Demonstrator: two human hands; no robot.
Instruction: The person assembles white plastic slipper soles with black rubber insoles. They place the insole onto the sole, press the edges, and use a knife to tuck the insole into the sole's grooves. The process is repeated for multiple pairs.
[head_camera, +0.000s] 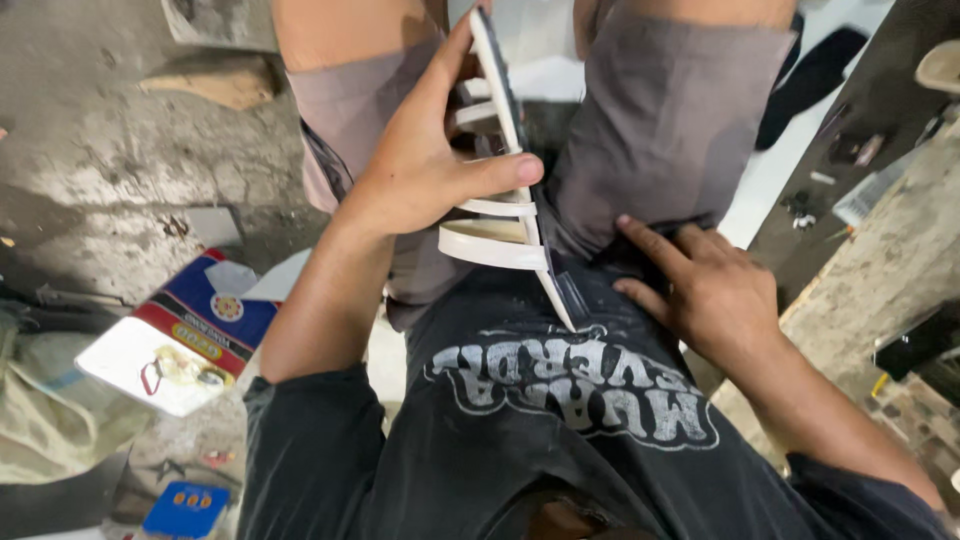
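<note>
While the left hand (420, 170) grips a white strappy sandal with a dark sole (500, 200) edge-up between the thighs, seemingly to steady it, the right hand (705, 285) rests open on grey shorts (660, 120) just beside its heel.

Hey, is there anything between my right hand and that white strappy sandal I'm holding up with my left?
Nothing visible. The right hand rests on the lap beside the sandal, with only dark shirt and grey shorts fabric between them. The left hand already grips the sandal.
</note>
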